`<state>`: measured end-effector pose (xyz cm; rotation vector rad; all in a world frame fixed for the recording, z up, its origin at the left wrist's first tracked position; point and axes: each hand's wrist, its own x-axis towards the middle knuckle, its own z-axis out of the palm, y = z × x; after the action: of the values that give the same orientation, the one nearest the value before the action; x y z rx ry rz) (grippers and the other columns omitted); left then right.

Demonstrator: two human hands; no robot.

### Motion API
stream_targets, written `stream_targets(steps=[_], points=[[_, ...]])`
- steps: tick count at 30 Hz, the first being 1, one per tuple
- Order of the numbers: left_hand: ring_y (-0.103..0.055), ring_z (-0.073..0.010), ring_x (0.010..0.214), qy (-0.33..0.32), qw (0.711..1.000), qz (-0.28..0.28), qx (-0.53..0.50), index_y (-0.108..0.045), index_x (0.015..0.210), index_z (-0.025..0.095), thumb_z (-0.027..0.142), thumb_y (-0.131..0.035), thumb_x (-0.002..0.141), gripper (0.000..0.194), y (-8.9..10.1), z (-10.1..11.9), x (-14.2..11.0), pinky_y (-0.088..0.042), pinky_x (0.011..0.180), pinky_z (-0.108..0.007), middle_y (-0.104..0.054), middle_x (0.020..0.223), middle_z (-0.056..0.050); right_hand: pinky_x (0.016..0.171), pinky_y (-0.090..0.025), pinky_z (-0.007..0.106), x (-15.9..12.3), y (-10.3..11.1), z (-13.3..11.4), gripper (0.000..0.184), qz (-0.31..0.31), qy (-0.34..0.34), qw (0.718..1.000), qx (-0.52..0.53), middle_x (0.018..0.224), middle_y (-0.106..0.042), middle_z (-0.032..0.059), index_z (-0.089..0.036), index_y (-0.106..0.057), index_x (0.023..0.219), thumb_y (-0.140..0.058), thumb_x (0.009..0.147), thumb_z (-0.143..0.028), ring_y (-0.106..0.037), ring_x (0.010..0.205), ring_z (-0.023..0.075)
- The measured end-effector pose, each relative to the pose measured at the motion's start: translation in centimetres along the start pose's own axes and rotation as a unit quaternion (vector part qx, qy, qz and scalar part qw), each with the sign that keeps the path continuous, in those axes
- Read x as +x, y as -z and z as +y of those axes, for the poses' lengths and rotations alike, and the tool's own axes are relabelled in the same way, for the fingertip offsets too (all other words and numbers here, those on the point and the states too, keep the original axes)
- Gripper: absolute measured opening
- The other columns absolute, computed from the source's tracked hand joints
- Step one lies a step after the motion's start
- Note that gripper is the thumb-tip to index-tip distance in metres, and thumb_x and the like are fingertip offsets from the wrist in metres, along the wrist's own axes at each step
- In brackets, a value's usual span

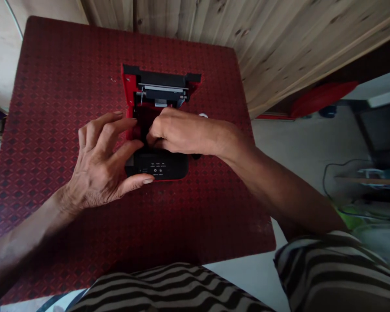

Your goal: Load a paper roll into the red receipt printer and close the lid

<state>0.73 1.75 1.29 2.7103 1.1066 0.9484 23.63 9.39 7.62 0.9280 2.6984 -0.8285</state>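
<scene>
A small red and black printer [160, 93] with its lid tipped open stands in the middle of a red patterned table [61, 99]. My left hand [107, 160] rests on the printer's left side, fingers spread over its edge and thumb along the black front panel [164, 169]. My right hand [178, 132] reaches into the open bay from the right, fingers curled and pinched together. What those fingers hold, if anything, is hidden inside the bay. A small white object [203, 115] peeks out just behind my right wrist.
A wooden plank wall [279, 39] rises behind the table. To the right, on the grey floor, lie a red item [321, 97], cables [331, 173] and dark furniture. My striped clothing [328, 268] fills the bottom edge.
</scene>
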Motion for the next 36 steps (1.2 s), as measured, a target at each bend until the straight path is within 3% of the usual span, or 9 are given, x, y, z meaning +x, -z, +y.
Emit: stream_targets(steps=[5,11,16,19,23,26,28,32,36], points=[[-0.057,-0.0459,0.142,-0.003,1.0,0.029,-0.01,-0.071,0.131,0.025,0.067,-0.058,0.106,0.051,0.8,-0.7,-0.9,-0.047,0.114,-0.072,-0.063,0.15,-0.017,0.091,-0.049,0.037,0.0,-0.4,0.1,0.035,0.025,0.008,0.999,0.019,0.074,-0.072,-0.0011,-0.023,-0.082,0.081,-0.058,0.091,0.001,-0.061,0.08,0.0193],[-0.06,-0.0434,0.138,0.003,0.999,0.048,-0.009,-0.069,0.129,0.023,0.062,-0.059,0.107,0.046,0.9,-1.1,-1.5,-0.048,0.112,-0.066,-0.065,0.145,-0.018,0.09,-0.045,0.039,-0.5,-1.0,-0.3,0.029,0.045,-0.028,0.998,-0.016,0.08,-0.071,0.0043,-0.019,-0.08,0.081,-0.059,0.093,-0.002,-0.064,0.084,0.0212],[-0.063,-0.04,0.136,0.009,0.998,0.053,-0.013,-0.071,0.13,0.023,0.058,-0.06,0.108,0.043,1.3,-1.6,-0.9,-0.048,0.113,-0.061,-0.067,0.143,-0.016,0.088,-0.044,0.035,-2.4,-1.2,0.1,0.026,0.155,-0.002,0.988,-0.016,0.09,-0.071,0.0027,-0.019,-0.078,0.095,-0.054,0.101,-0.009,-0.065,0.089,0.019],[-0.065,-0.0364,0.133,0.033,0.996,0.084,-0.021,-0.071,0.133,0.021,0.058,-0.057,0.109,0.047,1.7,-2.3,0.0,-0.048,0.115,-0.059,-0.067,0.141,-0.015,0.083,-0.044,0.032,-3.6,-1.7,0.3,0.024,0.188,0.038,0.981,0.012,0.089,-0.07,0.001,-0.018,-0.076,0.095,-0.055,0.102,-0.008,-0.064,0.084,0.0161],[-0.054,-0.0339,0.147,0.055,0.991,0.112,-0.037,-0.053,0.157,0.017,0.063,-0.051,0.111,0.065,1.8,-3.3,2.3,-0.049,0.12,-0.056,-0.06,0.151,-0.017,0.08,-0.046,0.029,-4.8,-2.8,-0.6,0.022,0.213,0.058,0.975,0.027,0.091,-0.071,0.0016,-0.017,-0.075,0.093,-0.058,0.106,-0.011,-0.065,0.082,0.0145],[-0.049,-0.0282,0.156,0.066,0.991,0.061,-0.104,-0.036,0.167,0.017,0.067,-0.044,0.114,0.073,1.4,-3.7,4.4,-0.05,0.122,-0.048,-0.05,0.164,-0.016,0.081,-0.05,0.031,-5.5,-3.6,-1.7,0.025,0.234,0.04,0.971,0.011,0.095,-0.073,0.0039,-0.016,-0.075,0.096,-0.055,0.111,-0.014,-0.068,0.085,0.0162],[-0.055,-0.0244,0.152,0.062,0.985,0.036,-0.154,-0.032,0.167,0.011,0.067,-0.041,0.115,0.077,1.2,-3.7,5.6,-0.049,0.122,-0.044,-0.052,0.162,-0.019,0.087,-0.055,0.033,-6.0,-4.2,-2.6,0.024,0.245,0.023,0.969,0.004,0.103,-0.075,0.0062,-0.015,-0.076,0.104,-0.054,0.113,-0.02,-0.072,0.093,0.0187],[-0.066,-0.0228,0.137,0.067,0.983,0.051,-0.165,-0.044,0.159,0.005,0.064,-0.039,0.116,0.073,1.1,-3.3,6.5,-0.051,0.117,-0.042,-0.063,0.149,-0.018,0.1,-0.061,0.043,-7.0,-5.6,-4.4,0.029,0.287,-0.002,0.956,-0.057,0.113,-0.076,0.0112,-0.013,-0.076,0.117,-0.067,0.109,-0.04,-0.071,0.11,0.0264],[-0.066,-0.0242,0.134,0.083,0.987,0.048,-0.128,-0.056,0.154,0.015,0.06,-0.036,0.118,0.061,1.5,-2.8,6.2,-0.051,0.115,-0.041,-0.069,0.142,-0.012,0.084,-0.062,0.039,-6.9,-7.3,-5.7,0.016,0.352,-0.015,0.918,-0.182,0.101,-0.078,0.0096,-0.008,-0.077,0.116,-0.065,0.107,-0.014,-0.067,0.091,0.022]])
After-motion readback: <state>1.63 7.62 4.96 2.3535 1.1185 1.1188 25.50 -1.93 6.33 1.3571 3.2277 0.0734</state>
